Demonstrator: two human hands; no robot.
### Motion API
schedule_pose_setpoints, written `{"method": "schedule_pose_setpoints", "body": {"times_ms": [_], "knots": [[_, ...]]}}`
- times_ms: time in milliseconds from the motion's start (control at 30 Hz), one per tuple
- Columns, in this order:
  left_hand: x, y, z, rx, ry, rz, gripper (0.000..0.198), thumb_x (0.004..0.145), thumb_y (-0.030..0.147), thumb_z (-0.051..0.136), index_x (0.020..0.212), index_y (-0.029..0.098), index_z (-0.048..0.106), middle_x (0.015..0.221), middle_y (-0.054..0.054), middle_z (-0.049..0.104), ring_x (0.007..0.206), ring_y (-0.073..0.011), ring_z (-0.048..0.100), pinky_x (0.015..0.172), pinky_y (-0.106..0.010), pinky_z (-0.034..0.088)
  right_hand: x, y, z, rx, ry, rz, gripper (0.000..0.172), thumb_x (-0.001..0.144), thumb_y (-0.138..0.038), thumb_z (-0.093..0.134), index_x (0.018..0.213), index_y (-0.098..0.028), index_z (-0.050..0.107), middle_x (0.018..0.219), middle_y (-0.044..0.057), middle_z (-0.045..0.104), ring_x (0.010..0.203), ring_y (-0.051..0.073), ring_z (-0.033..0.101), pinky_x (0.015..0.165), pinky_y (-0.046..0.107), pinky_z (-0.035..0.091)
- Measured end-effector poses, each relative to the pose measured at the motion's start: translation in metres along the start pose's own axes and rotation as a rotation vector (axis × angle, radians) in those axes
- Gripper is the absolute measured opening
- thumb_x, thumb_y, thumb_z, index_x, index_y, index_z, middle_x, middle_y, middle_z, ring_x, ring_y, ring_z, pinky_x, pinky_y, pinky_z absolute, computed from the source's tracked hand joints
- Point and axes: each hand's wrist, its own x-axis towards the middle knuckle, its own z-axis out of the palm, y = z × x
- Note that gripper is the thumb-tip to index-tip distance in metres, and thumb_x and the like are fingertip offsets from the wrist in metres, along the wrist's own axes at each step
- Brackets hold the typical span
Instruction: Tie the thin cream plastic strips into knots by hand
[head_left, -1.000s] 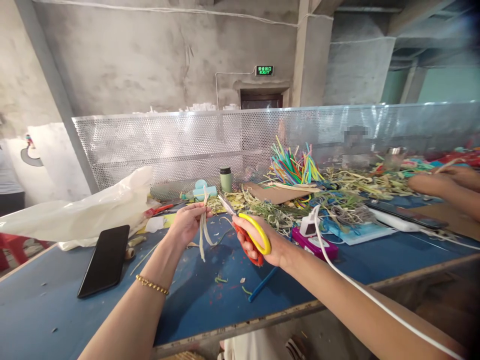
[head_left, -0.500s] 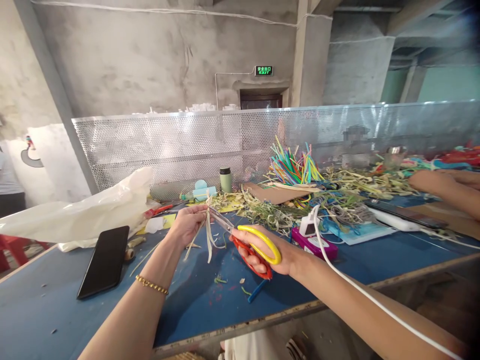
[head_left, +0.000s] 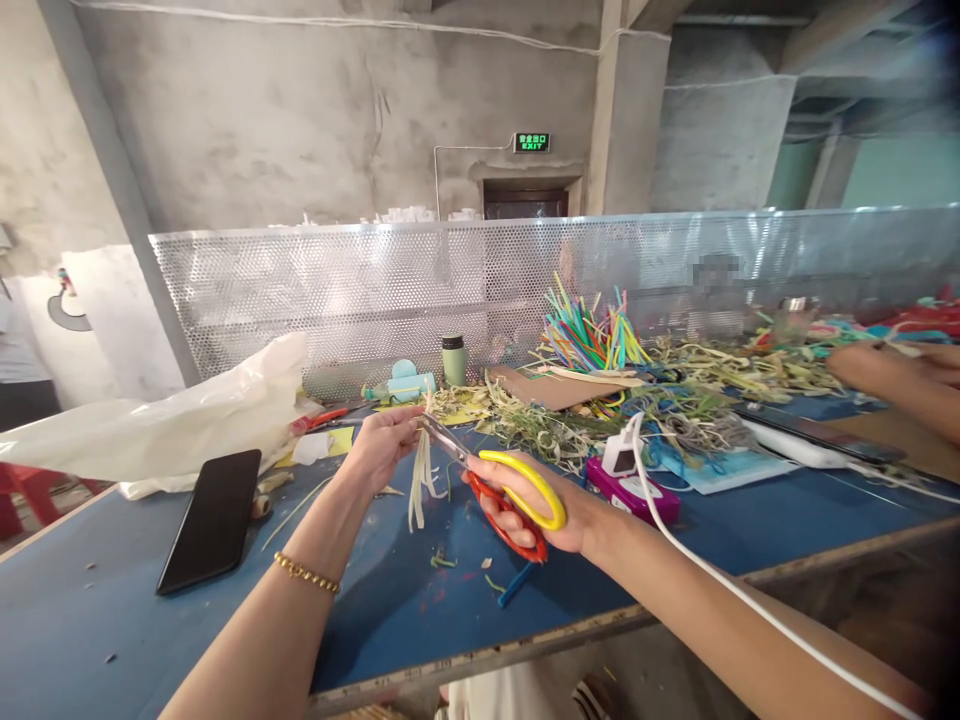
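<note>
My left hand (head_left: 385,440) pinches a small bundle of pale, dried straw-like strips (head_left: 419,487), whose loose ends hang down over the table. Wrapped round the handles of a pair of scissors (head_left: 523,483), one yellow and one red, is my right hand (head_left: 551,500). The blades point up and left and meet the strips just beside my left fingertips. Whether the blades are fully closed on the strips I cannot tell. Small green scraps (head_left: 442,561) and a short blue stick (head_left: 516,584) lie on the blue tabletop (head_left: 405,625) below.
A black phone (head_left: 210,520) and a white plastic sheet (head_left: 172,415) lie left. Behind stand a green bottle (head_left: 453,362) and colourful pipe cleaners (head_left: 589,330) near dried plant strips (head_left: 551,430). Right are a purple power strip (head_left: 637,495), a white cable (head_left: 720,572) and another person's hand (head_left: 870,365).
The scissor blades and my left fingertips have shifted slightly right with the view. The hanging strips have drawn closer together. The other person's hands have moved a little.
</note>
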Motion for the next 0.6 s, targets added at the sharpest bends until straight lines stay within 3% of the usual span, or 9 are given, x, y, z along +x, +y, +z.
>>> {"method": "schedule_pose_setpoints", "body": {"times_ms": [600], "knots": [[-0.0013, 0.0003, 0.0025, -0.002, -0.068, 0.009, 0.031, 0.068, 0.014, 0.075, 0.098, 0.006, 0.073, 0.087, -0.014, 0.075, 0.072, -0.0161, 0.068, 0.072, -0.028, 0.052, 0.0037, 0.0034, 0.0005, -0.094, 0.061, -0.082, 0.044, 0.081, -0.059, 0.063, 0.075, -0.02, 0.044, 0.049, -0.009, 0.046, 0.031, 0.004, 0.035, 0.028, 0.016, 0.029]]}}
